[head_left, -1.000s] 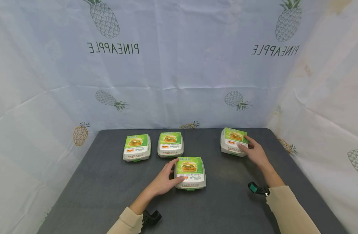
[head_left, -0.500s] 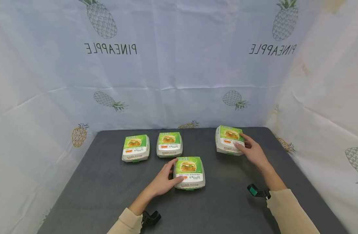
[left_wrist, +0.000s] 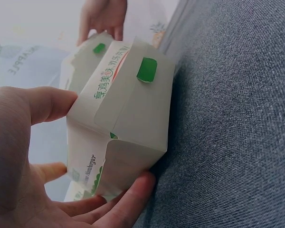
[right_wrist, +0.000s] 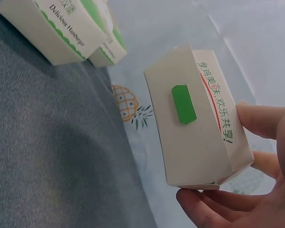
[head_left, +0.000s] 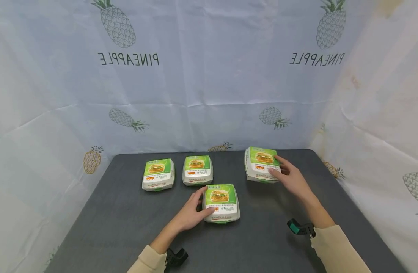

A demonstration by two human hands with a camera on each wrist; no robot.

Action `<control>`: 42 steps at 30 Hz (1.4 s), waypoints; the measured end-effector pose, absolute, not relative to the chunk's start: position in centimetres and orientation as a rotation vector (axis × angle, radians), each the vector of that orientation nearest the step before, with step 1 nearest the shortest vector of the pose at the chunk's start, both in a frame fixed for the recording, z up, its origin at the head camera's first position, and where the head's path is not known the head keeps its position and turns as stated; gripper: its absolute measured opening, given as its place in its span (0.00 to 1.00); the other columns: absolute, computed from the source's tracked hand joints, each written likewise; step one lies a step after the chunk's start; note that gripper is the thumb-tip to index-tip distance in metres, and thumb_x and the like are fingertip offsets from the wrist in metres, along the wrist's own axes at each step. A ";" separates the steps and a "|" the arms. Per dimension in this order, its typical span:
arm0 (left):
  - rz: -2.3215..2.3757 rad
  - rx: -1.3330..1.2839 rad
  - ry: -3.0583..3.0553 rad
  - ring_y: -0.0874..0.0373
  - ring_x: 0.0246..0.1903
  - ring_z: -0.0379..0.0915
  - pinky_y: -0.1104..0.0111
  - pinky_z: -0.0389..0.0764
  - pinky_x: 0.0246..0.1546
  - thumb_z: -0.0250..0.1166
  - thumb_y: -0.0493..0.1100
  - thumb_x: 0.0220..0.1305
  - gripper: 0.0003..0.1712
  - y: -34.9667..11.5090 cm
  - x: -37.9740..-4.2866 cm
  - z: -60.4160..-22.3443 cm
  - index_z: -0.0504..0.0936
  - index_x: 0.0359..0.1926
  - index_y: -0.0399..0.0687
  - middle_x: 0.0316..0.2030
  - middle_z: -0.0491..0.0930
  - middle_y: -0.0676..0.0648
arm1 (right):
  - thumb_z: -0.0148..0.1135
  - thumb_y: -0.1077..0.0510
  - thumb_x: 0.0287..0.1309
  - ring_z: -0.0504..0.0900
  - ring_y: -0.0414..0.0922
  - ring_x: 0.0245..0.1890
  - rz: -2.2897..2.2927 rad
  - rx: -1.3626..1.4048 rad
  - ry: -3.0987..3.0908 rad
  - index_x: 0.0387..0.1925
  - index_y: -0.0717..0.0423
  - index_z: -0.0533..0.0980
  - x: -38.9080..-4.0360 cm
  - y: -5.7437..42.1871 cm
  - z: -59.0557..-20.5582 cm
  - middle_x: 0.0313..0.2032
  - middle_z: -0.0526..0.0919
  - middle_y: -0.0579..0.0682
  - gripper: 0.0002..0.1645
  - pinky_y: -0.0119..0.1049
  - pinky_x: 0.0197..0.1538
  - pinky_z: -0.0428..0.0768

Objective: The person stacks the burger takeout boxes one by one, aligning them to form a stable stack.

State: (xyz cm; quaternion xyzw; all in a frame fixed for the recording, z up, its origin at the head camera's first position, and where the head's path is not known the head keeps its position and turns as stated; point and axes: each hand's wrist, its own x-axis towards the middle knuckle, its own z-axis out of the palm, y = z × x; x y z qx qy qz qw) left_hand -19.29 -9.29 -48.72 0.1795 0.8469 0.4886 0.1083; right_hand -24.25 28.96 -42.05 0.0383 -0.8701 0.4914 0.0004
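Green-and-white hamburger boxes with a burger picture on the lid lie about both hands. My left hand [head_left: 188,216] grips the left side of the nearest hamburger box [head_left: 222,203], thumb at its front edge and fingers along the far side. That box [left_wrist: 133,104] rests on the cloth in the left wrist view. At the back right, my right hand [head_left: 292,181] holds another hamburger box [head_left: 262,165] by its right side. In the right wrist view this box [right_wrist: 190,137] is raised above the table and slightly tilted, its green tab facing the camera.
Two more hamburger boxes, one at the left [head_left: 158,174] and one near the middle [head_left: 197,170], stand in the back row on the dark grey table [head_left: 103,220]. A pale curtain [head_left: 212,76] with pineapple prints hangs right behind the table's back edge and along its sides.
My right hand has carried its hamburger box leftward along the back of the table, toward the middle. The left hand and its box have stayed in place.
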 end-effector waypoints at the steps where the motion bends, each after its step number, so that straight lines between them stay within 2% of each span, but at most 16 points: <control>1: 1.435 0.526 2.493 0.36 0.65 0.68 0.43 0.74 0.55 0.64 0.61 0.70 0.45 -9.3 -19.3 -48.7 0.55 0.80 0.56 0.68 0.63 0.38 | 0.59 0.37 0.71 0.69 0.64 0.65 1.551 0.130 -2.727 0.81 0.51 0.49 -24.1 28.9 -42.0 0.67 0.67 0.69 0.50 0.59 0.57 0.74; 7: 1.416 0.509 2.505 0.37 0.65 0.68 0.44 0.74 0.54 0.64 0.62 0.70 0.45 -9.4 -19.4 -48.8 0.54 0.80 0.59 0.69 0.62 0.39 | 0.59 0.38 0.71 0.71 0.63 0.65 1.558 0.174 -2.720 0.81 0.51 0.49 -23.6 28.2 -41.3 0.67 0.67 0.68 0.49 0.52 0.55 0.76; 12: 1.421 0.517 2.510 0.37 0.65 0.68 0.43 0.74 0.55 0.63 0.62 0.70 0.45 -9.5 -19.5 -49.0 0.54 0.80 0.58 0.69 0.62 0.39 | 0.60 0.40 0.71 0.71 0.63 0.64 1.592 0.210 -2.714 0.81 0.51 0.50 -23.2 27.6 -40.9 0.67 0.67 0.67 0.49 0.57 0.57 0.75; 19: 1.426 0.524 2.510 0.37 0.65 0.68 0.43 0.73 0.56 0.64 0.62 0.70 0.45 -9.4 -19.5 -49.0 0.54 0.80 0.58 0.69 0.62 0.39 | 0.61 0.42 0.71 0.73 0.62 0.62 1.575 0.259 -2.721 0.81 0.52 0.52 -22.3 26.9 -40.7 0.66 0.69 0.67 0.47 0.48 0.52 0.78; 23: 1.424 0.518 2.511 0.37 0.65 0.68 0.44 0.74 0.55 0.64 0.61 0.70 0.45 -9.4 -19.5 -49.1 0.55 0.80 0.58 0.69 0.62 0.39 | 0.62 0.43 0.71 0.73 0.62 0.62 1.554 0.282 -2.729 0.80 0.53 0.53 -22.1 26.4 -40.9 0.65 0.70 0.67 0.46 0.50 0.52 0.78; 29: 1.423 0.511 2.510 0.37 0.65 0.68 0.44 0.75 0.55 0.64 0.62 0.70 0.45 -9.3 -19.6 -49.1 0.55 0.80 0.58 0.70 0.62 0.40 | 0.63 0.40 0.69 0.73 0.62 0.63 1.502 0.286 -2.773 0.79 0.51 0.56 -21.8 25.8 -41.4 0.66 0.71 0.64 0.47 0.47 0.52 0.77; 36: 1.414 0.512 2.512 0.38 0.65 0.68 0.42 0.73 0.56 0.64 0.62 0.69 0.45 -9.2 -19.5 -49.1 0.54 0.80 0.59 0.70 0.62 0.40 | 0.63 0.40 0.69 0.73 0.62 0.64 1.512 0.336 -2.785 0.79 0.49 0.57 -21.4 25.1 -41.8 0.66 0.71 0.64 0.46 0.50 0.53 0.77; 42: 1.422 0.513 2.504 0.38 0.66 0.68 0.42 0.73 0.56 0.64 0.62 0.70 0.45 -9.2 -19.5 -49.1 0.54 0.80 0.59 0.70 0.61 0.40 | 0.64 0.41 0.68 0.75 0.60 0.62 1.517 0.364 -2.786 0.78 0.50 0.59 -21.0 24.4 -42.0 0.65 0.72 0.62 0.45 0.48 0.51 0.78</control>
